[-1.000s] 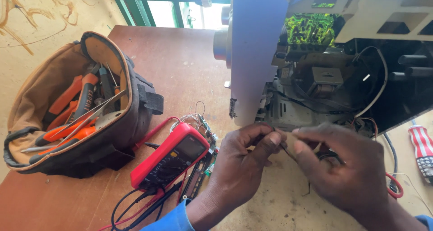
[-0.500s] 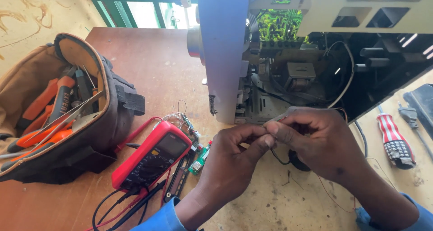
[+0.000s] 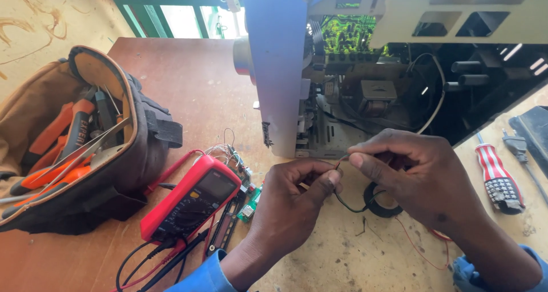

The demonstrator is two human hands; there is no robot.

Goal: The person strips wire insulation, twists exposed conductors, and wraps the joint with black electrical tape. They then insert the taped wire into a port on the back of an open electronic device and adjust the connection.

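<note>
Pinching a thin wire (image 3: 341, 165) between both hands, left hand (image 3: 294, 203) and right hand (image 3: 419, 181) closed on it just in front of the opened-up machine (image 3: 354, 92). Red meter (image 3: 191, 203) sits left of the left hand, tool bag (image 3: 80, 138) further left on the table (image 3: 188, 86).

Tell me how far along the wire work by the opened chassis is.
Done: the chassis stands open, its boards bare, and the red multimeter lies out with leads attached. In hand: the left hand and right hand pinch a thin wire end between their fingertips. Left: the black tape roll lies unused on the table, and the casing is open.
</note>
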